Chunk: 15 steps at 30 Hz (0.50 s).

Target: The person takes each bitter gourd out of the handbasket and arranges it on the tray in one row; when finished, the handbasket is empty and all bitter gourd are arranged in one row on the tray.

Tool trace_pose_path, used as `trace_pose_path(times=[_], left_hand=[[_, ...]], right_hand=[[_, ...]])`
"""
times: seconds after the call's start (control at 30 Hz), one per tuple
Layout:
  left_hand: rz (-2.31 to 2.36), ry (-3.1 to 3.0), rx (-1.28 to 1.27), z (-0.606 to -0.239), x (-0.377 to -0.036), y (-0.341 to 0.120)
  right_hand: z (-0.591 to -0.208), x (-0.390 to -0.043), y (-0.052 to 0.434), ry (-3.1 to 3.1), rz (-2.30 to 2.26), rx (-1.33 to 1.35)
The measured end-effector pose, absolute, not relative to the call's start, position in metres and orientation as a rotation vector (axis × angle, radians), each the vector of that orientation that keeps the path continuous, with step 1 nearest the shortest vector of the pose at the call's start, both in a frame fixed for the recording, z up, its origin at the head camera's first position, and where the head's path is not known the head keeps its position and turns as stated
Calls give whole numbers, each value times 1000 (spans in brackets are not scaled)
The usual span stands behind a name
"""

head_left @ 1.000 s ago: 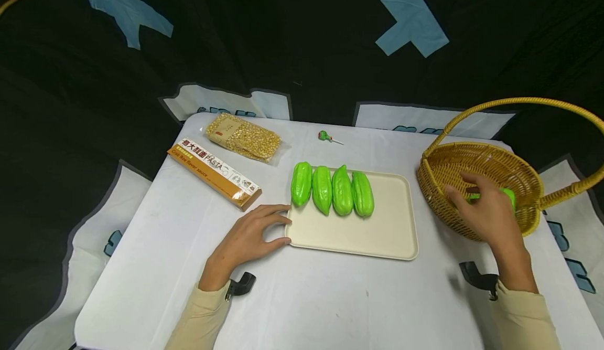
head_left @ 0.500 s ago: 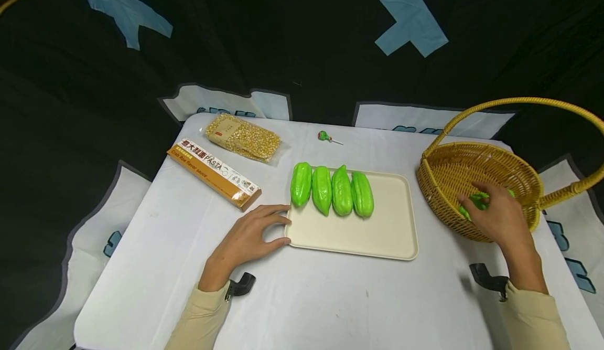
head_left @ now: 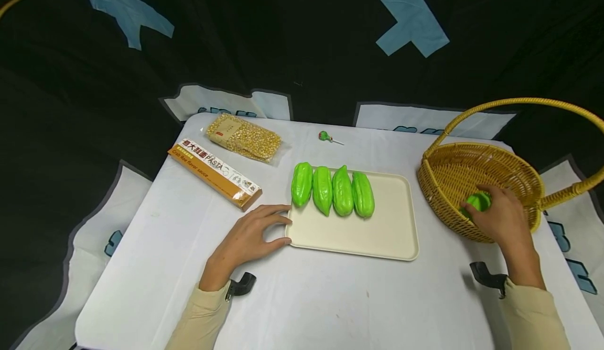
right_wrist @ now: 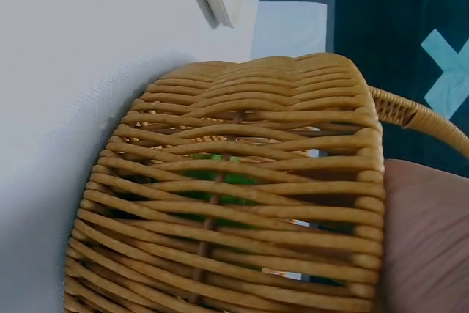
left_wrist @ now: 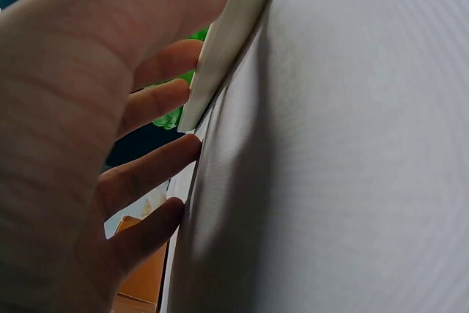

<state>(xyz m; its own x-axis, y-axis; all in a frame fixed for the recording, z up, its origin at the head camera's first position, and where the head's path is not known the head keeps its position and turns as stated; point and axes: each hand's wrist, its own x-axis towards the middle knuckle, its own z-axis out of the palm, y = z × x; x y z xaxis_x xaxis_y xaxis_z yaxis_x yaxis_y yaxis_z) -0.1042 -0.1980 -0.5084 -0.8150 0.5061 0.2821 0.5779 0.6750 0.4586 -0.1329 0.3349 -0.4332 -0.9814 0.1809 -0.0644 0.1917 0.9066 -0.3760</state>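
At the right of the head view, the right hand (head_left: 502, 216) reaches into the wicker basket (head_left: 448, 171) with its fingers curled around a green gourd (head_left: 477, 201), which sits inside the basket near its front wall; the right wrist view shows only green patches through the weave. In the middle of the frame, 4 green gourds (head_left: 332, 190) already lie side by side on the left half of the cream tray (head_left: 391, 229), so judging from this the job looks well along, with this 1 gourd not yet on the tray. The left hand (head_left: 250, 240) lies flat on the bench (head_left: 155, 245), fingers relaxed and spread, its fingertips touching the tray's left edge. The right half of the tray is bare and gives open room, and a strip of bench separates tray and basket. The tall basket handle (head_left: 519, 101) arches over the reach. At the upper left lie a pasta box (head_left: 214, 172) and a bag of kernels (head_left: 243, 136); a small lollipop (head_left: 325, 137) lies beyond the tray.
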Motion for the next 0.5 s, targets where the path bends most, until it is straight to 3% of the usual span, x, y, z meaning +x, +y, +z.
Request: trace_pose_path(times=[0.5], left_hand=[[-824,-2741,-904,-508,-104,-198]], right_hand=[[-437,-139,343,2983,-620,290]])
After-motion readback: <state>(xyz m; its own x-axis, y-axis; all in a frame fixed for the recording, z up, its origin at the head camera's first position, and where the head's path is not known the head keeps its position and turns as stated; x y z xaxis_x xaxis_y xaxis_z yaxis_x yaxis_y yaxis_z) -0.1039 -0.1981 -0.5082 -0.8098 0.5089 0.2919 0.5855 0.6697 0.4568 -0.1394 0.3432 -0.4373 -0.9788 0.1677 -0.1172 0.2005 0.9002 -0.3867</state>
